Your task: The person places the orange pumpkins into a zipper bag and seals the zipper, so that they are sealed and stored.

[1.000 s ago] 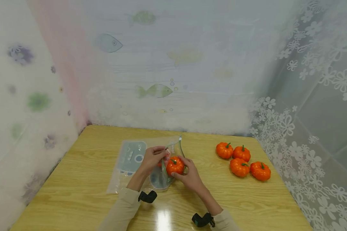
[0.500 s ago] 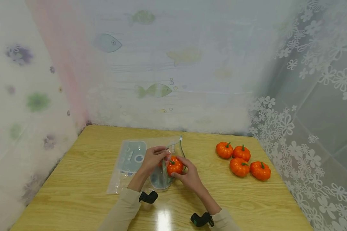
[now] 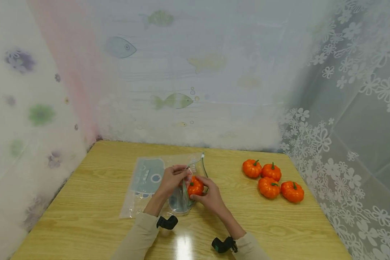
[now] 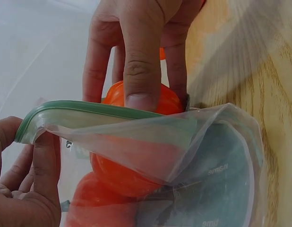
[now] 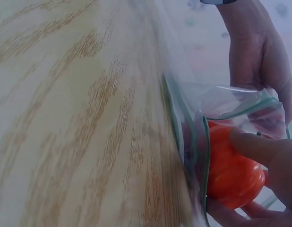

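Observation:
A clear zip bag [image 3: 180,205] with a green-edged mouth and blue-grey print lies on the table. My left hand [image 3: 172,180] pinches the upper edge of its mouth, lifting it, as the left wrist view shows. My right hand [image 3: 212,196] grips a small orange pumpkin [image 3: 196,186] by its sides. That pumpkin is partly inside the mouth, with its lower part behind the clear film. Deeper in the bag, a second orange pumpkin [image 4: 96,203] shows through the plastic. In the right wrist view the green zip edge [image 5: 206,156] stands beside the held pumpkin.
Several orange pumpkins [image 3: 269,187] with green stems sit grouped on the right of the wooden table [image 3: 266,231]. Another flat clear bag part [image 3: 147,177] with blue-grey print spreads to the left. Patterned curtains [image 3: 195,122] stand behind and at both sides.
My right hand has moved slightly left with the pumpkin, bringing it a little further into the bag's mouth. The left hand stays pinching the bag's edge.

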Tool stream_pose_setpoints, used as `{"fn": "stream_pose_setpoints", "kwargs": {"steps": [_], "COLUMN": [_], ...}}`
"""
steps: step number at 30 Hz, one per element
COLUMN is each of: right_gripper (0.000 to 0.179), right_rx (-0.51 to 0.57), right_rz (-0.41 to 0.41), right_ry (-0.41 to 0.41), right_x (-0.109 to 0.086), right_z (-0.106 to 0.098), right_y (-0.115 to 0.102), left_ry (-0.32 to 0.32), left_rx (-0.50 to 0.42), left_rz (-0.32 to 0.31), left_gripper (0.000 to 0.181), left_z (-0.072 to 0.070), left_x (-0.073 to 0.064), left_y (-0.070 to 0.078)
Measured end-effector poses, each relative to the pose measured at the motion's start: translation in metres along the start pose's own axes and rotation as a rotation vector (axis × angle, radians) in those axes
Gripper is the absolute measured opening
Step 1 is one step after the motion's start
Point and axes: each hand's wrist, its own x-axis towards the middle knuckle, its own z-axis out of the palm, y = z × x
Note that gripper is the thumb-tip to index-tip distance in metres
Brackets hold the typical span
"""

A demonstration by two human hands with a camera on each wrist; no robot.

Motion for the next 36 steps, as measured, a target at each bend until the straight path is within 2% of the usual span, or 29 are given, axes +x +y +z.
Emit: {"fn": "stream_pose_setpoints", "kwargs": {"steps": [4, 11, 17, 25, 29, 36], "right_gripper": [0.069, 0.066, 0.065, 0.063, 0.065, 0.065], "right_rx": [-0.013, -0.038, -0.02, 0.001, -0.019, -0.063], "right_rz": [0.03, 0.017, -0.012, 0.006, 0.019, -0.012], "right_ry": [-0.032, -0.071, -0.03, -0.003, 0.006, 0.022], "right_x": [0.001, 0.0, 0.001, 0.005, 0.009, 0.015], "right_z": [-0.001, -0.003, 0.0, 0.005, 0.007, 0.01], "right_y": [0.001, 0.003, 0.002, 0.0, 0.002, 0.0], "left_ry": [0.005, 0.009, 0.023, 0.038, 0.043, 0.035], "left_rx": [0.009, 0.023, 0.029, 0.036, 0.025, 0.023], "left_rz": [0.009, 0.008, 0.009, 0.008, 0.006, 0.018], "left_gripper": [0.035, 0.037, 0.036, 0.035, 0.034, 0.039], "left_z": [-0.001, -0.002, -0.001, -0.002, -0.002, -0.001], "left_x": [0.0, -0.002, -0.003, -0.001, -0.001, -0.001], "left_y": [-0.001, 0.0, 0.001, 0.002, 0.002, 0.002]}}
